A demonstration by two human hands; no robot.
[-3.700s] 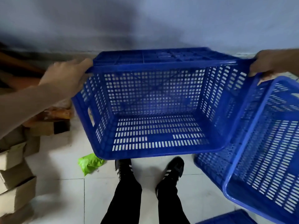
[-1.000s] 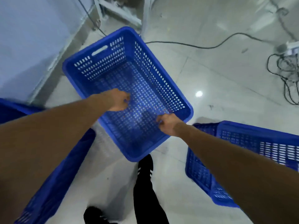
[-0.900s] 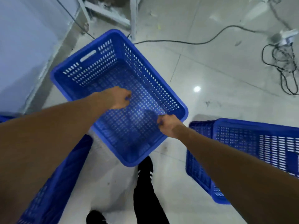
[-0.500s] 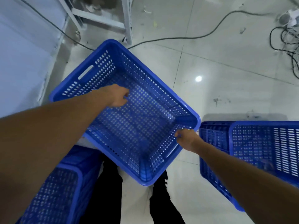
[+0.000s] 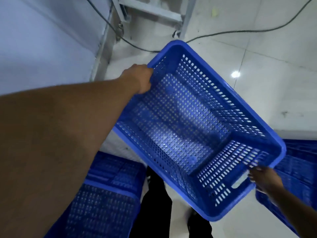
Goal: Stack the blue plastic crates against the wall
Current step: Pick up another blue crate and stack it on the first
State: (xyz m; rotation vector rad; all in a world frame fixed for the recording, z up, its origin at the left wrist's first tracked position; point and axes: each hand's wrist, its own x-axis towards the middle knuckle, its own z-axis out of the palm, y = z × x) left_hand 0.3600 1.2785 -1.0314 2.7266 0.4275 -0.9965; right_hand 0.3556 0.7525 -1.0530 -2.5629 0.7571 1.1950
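Observation:
An empty blue plastic crate (image 5: 187, 127) with perforated walls hangs tilted above the floor in front of me. My left hand (image 5: 139, 79) grips its far short rim. My right hand (image 5: 262, 178) holds the near short end by the handle slot. A second blue crate (image 5: 104, 200) stands at the lower left beside the wall (image 5: 42, 43). A third blue crate (image 5: 301, 169) stands at the right, partly hidden behind the held one and my right arm.
A grey metal frame (image 5: 147, 12) stands on the floor at the top, next to the wall. A dark cable (image 5: 223, 32) runs across the white tiles. My legs in dark trousers (image 5: 154, 208) are below the held crate.
The crate has come up off the floor and tilted. My left hand has shifted to the far rim and my right hand to the near handle end. The view has swung toward the wall.

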